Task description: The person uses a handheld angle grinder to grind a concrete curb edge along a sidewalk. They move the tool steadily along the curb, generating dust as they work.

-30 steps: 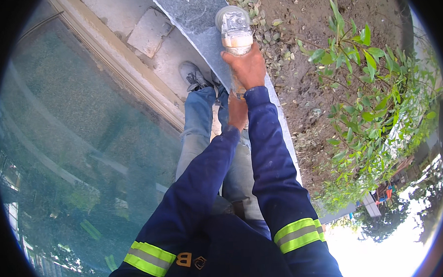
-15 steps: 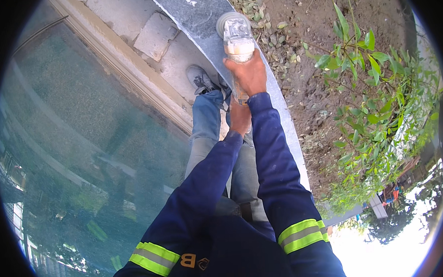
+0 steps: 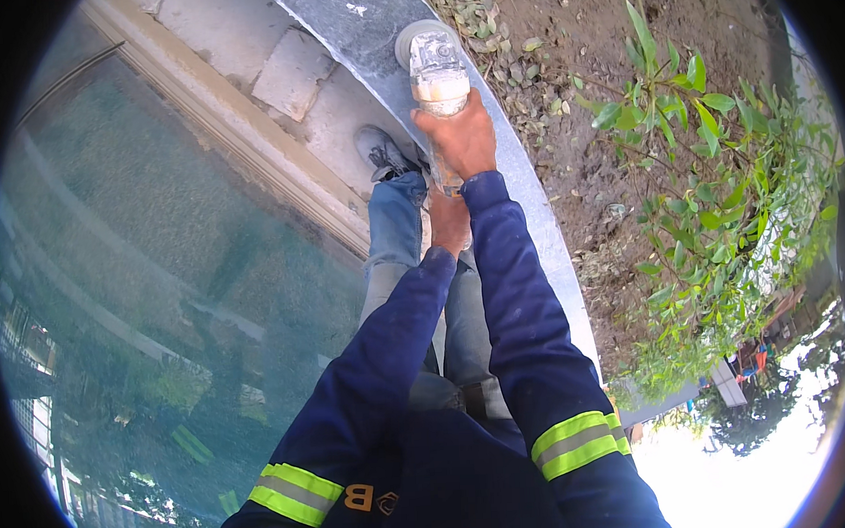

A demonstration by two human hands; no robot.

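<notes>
From my remote station I see a navy long-sleeved top (image 3: 448, 468), its left sleeve (image 3: 379, 349) and right sleeve (image 3: 526, 307) ringed in grey-striped fluorescent yellow at seven and five o'clock, orange lettering (image 3: 359, 497) near six, faded blue jeans (image 3: 395, 223), and a grey laced shoe (image 3: 379, 150) towards eleven.

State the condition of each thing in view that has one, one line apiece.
Right hand, closed around the dusty power tool
Left hand, at the tool's rear, fingers hidden
Power tool, head over stone slab; running or not, cannot tell
Sleeves, down to the wrists
Glassy panel, reflecting surroundings
Plant, in green leaf
Fallen leaves, scattered on the soil
</notes>
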